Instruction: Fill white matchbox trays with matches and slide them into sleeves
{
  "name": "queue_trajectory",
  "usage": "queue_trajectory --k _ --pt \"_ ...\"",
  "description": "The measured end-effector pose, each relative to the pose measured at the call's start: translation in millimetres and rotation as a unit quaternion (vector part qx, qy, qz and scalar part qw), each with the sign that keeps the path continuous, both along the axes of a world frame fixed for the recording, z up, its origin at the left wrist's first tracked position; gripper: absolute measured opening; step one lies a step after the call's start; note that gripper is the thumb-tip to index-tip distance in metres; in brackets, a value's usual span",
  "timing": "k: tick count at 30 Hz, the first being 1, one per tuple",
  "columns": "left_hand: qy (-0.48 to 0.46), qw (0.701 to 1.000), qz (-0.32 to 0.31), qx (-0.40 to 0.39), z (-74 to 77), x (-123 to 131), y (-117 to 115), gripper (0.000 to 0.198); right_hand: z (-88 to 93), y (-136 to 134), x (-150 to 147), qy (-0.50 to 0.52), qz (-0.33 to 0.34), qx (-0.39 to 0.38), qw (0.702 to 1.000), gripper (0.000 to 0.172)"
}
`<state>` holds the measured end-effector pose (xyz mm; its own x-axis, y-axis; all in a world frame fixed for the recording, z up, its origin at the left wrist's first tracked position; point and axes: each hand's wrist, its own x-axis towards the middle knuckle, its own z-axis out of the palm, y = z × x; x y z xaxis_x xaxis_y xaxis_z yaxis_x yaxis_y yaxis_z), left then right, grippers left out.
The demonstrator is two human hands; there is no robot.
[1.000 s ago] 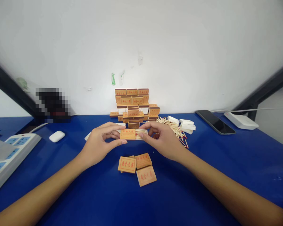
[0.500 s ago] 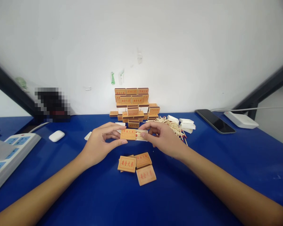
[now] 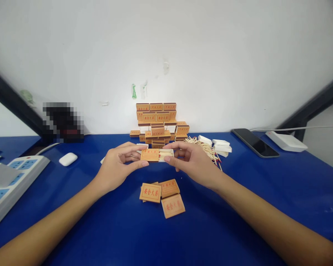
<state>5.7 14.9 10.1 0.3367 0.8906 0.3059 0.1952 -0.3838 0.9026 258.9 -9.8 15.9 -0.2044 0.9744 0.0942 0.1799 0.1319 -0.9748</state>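
Our left hand (image 3: 115,167) pinches the sleeve (image 3: 150,155) of a matchbox by its long edges, thumb on the near side and fingertips on the far side. Our right hand (image 3: 193,162) pinches the inner tray (image 3: 167,153) the same way. The tray sticks partly out of the sleeve's right end, with pale matches lying side by side in it. The matchbox is lifted just above the blue table (image 3: 100,229), level, midway between the two hands. Gripping only the edges seems to leave the sleeve's printed face and the tray's open top uncovered.

The sleeve is a flat tan cardboard rectangle with red print. The tray looks like thin white card.

Just nearer to us, three more tan boxes (image 3: 162,194) lie flat on the table, overlapping loosely. Behind the hands, a stack of boxes (image 3: 158,122) stands against the white wall, laid like bricks.

To the right of the stack is a loose heap of matches (image 3: 208,150), thin wooden sticks with red tips, and a few empty white trays (image 3: 221,145). Farther right lie a dark phone (image 3: 255,142) and a flat white box (image 3: 287,141) with a cable.

On the left are a smooth white earbud case (image 3: 68,159) and a white power strip (image 3: 8,181).
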Motion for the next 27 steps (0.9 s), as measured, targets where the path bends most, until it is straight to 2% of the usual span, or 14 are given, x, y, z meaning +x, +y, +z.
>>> queue_trajectory --k 10,16,23,27 --pt "-0.055 0.993 0.007 -0.104 -3.0 -2 2 0.053 -6.2 -1 -4 0.035 -0.004 0.022 0.999 0.046" --pt "-0.064 0.99 0.032 -0.122 -3.0 2 -1 0.061 -5.7 -4 -9 0.076 -0.02 0.009 0.997 0.047" --pt "-0.069 0.99 0.022 -0.12 -2.6 1 -3 0.059 0.1 -7 -6 0.03 -0.009 0.033 0.999 0.042" --pt "-0.062 0.992 0.041 -0.098 -1.1 4 -7 0.058 -5.4 -9 -12 0.081 -0.026 0.033 0.996 0.042"
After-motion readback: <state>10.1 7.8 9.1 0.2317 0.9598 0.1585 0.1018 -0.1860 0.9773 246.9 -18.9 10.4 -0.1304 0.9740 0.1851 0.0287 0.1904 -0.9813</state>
